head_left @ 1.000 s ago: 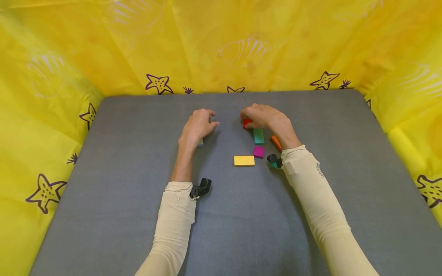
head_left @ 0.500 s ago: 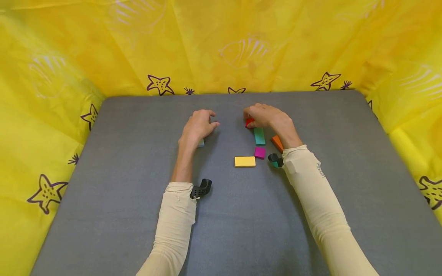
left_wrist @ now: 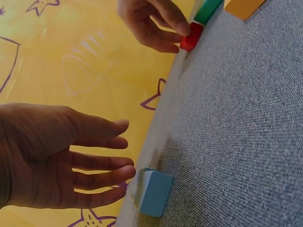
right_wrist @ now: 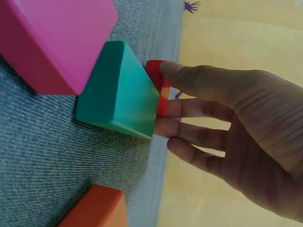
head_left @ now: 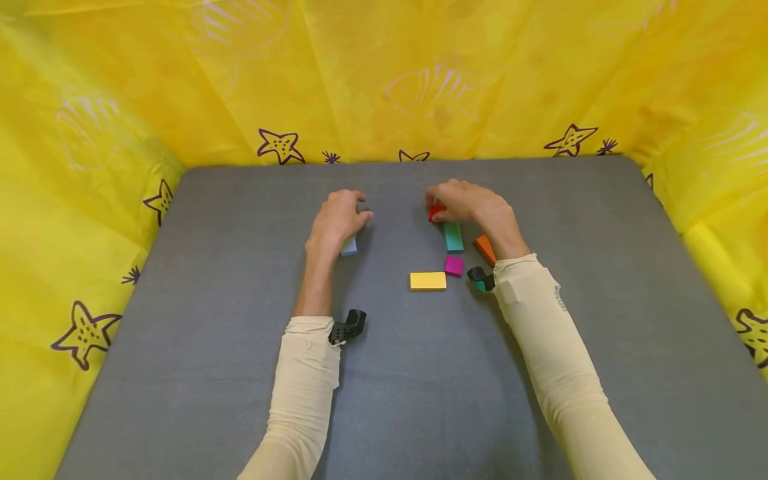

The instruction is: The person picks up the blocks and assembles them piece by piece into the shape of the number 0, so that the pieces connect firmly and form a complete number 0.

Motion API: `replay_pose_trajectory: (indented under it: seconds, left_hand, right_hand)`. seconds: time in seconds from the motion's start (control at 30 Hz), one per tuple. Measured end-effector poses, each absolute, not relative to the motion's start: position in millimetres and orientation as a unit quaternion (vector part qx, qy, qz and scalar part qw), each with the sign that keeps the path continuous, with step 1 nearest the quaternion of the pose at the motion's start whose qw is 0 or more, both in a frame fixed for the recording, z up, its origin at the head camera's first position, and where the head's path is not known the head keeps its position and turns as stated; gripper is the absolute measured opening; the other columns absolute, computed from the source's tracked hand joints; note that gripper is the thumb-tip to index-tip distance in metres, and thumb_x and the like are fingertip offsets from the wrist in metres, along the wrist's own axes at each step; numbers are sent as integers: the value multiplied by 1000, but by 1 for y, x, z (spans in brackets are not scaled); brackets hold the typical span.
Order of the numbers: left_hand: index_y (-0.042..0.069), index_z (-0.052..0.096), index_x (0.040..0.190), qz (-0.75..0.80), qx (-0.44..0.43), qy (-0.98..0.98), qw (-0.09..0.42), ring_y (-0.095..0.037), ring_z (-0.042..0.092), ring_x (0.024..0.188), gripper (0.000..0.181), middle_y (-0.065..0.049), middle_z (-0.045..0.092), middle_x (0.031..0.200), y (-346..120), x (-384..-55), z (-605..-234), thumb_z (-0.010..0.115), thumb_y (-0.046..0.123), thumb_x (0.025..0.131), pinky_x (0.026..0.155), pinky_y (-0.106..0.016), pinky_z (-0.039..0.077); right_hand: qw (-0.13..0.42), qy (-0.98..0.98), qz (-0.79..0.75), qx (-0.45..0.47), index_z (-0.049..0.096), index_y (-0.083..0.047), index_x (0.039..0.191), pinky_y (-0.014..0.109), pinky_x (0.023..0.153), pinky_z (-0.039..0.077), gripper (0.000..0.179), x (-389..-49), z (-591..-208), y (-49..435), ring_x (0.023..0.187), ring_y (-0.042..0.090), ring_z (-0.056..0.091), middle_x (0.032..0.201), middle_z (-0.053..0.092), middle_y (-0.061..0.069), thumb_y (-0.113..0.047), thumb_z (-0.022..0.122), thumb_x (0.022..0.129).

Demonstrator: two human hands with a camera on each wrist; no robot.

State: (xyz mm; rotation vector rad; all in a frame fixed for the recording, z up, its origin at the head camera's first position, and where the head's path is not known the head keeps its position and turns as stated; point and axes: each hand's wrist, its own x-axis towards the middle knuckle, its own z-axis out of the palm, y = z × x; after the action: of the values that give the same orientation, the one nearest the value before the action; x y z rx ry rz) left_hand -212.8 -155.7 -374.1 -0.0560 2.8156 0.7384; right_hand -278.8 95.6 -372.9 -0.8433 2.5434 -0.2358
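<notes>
At the far end of a green block (head_left: 453,237), my right hand (head_left: 468,203) pinches a red block (right_wrist: 158,85) between thumb and fingers. The red block sits right at the green block's end in the right wrist view. A magenta block (head_left: 454,265) lies at the near end of the green one, and a yellow block (head_left: 428,281) lies left of the magenta one. My left hand (head_left: 336,220) is held with loose, slightly bent fingers, holding nothing. A light blue block (left_wrist: 156,194) lies near its fingertips; in the head view the hand partly covers it.
An orange block (head_left: 485,249) lies slanted beside my right wrist. Another green block (head_left: 479,286) is mostly hidden under the black wrist camera (head_left: 478,275). The grey table (head_left: 384,413) is bordered by yellow cloth (head_left: 360,80) at the back and sides.
My left hand has drifted slightly left, so more of the light blue block shows. My right hand keeps its pinch on the red block, which has shifted very slightly right. The view itself has shifted a little.
</notes>
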Motion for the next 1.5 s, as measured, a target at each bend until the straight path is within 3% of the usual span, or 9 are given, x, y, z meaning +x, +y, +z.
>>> replay_pose_trajectory:
  seconds: [0.23, 0.4, 0.63, 0.8, 0.97, 1.07, 1.33, 1.5]
  left_hand:
    - [6, 57, 148, 245, -23, 962, 116, -39, 56, 137, 50, -20, 53, 155, -156, -212, -376, 67, 27, 103, 111, -56, 48]
    - [4, 57, 148, 226, -27, 967, 116, -40, 51, 140, 51, -22, 51, 154, -159, -211, -376, 67, 25, 102, 113, -57, 46]
    - [4, 57, 147, 207, -51, 970, 121, -43, 50, 139, 53, -24, 50, 150, -161, -211, -378, 70, 26, 101, 114, -59, 45]
    - [5, 57, 146, 216, -69, 964, 138, -44, 50, 137, 52, -25, 47, 149, -164, -209, -380, 71, 28, 101, 113, -60, 44]
    - [3, 58, 143, 212, -69, 964, 142, -43, 52, 134, 50, -25, 50, 145, -166, -209, -382, 72, 24, 100, 112, -58, 46]
    - [2, 58, 143, 207, -61, 965, 147, -44, 52, 135, 49, -26, 51, 145, -165, -210, -382, 72, 21, 100, 113, -57, 45]
    - [1, 59, 141, 204, -49, 966, 152, -43, 54, 136, 46, -26, 54, 146, -163, -212, -383, 71, 18, 101, 111, -56, 48]
    - [1, 67, 129, 215, -55, 964, 145, -39, 64, 119, 34, -22, 64, 137, -163, -212, -383, 72, 17, 99, 98, -52, 55]
  right_hand:
    - [208, 922, -91, -313, 63, -8, 130, 52, 102, 50, 33, -271, -361, 109, 112, 32, 60, 125, 67, 15, -25, 68, 102]
    - [195, 925, -82, -315, 62, -5, 133, 55, 104, 50, 34, -257, -347, 126, 118, 35, 61, 134, 66, 17, -17, 66, 102]
    - [234, 929, -63, -279, 59, -9, 142, 61, 106, 49, 46, -228, -340, 152, 129, 37, 58, 144, 62, 15, -8, 71, 97]
    - [221, 926, -33, -304, 61, -8, 140, 60, 106, 49, 51, -213, -344, 163, 127, 40, 59, 143, 61, 16, 0, 74, 91]
    - [192, 921, -29, -338, 64, -6, 136, 60, 110, 47, 54, -206, -350, 168, 134, 43, 57, 145, 60, 19, 7, 77, 85]
    - [184, 918, -31, -350, 66, -8, 130, 59, 109, 49, 51, -204, -354, 171, 127, 41, 61, 138, 64, 17, 7, 78, 83]
    - [184, 919, -22, -347, 62, -12, 135, 63, 116, 41, 52, -199, -360, 176, 139, 44, 54, 148, 59, 19, 7, 73, 87]
    - [184, 918, -13, -352, 62, -9, 134, 63, 115, 42, 51, -199, -361, 176, 138, 45, 54, 148, 59, 20, 5, 77, 87]
